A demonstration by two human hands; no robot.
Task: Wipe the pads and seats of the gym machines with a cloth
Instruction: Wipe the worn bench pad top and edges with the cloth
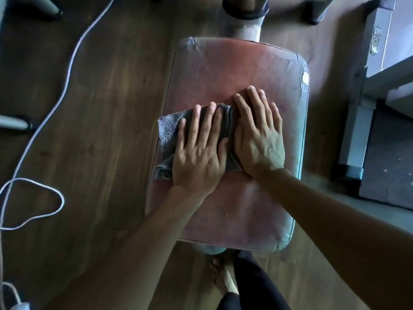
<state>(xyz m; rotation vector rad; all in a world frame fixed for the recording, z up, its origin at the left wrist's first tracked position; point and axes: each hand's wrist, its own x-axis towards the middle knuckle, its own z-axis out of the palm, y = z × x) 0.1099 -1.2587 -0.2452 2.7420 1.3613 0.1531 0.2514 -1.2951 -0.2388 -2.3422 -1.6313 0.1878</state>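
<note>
A worn reddish seat pad of a gym machine fills the middle of the view, cracked along its right edge. A grey terry cloth lies on the pad's left half. My left hand presses flat on the cloth with straight fingers. My right hand lies flat beside it, its thumb side on the cloth's right end and its fingers reaching onto the bare pad. Most of the cloth is hidden under both hands.
The grey support post rises behind the pad. A white cable loops over the wooden floor on the left. A grey metal machine frame stands at the right. My bare foot shows below the pad.
</note>
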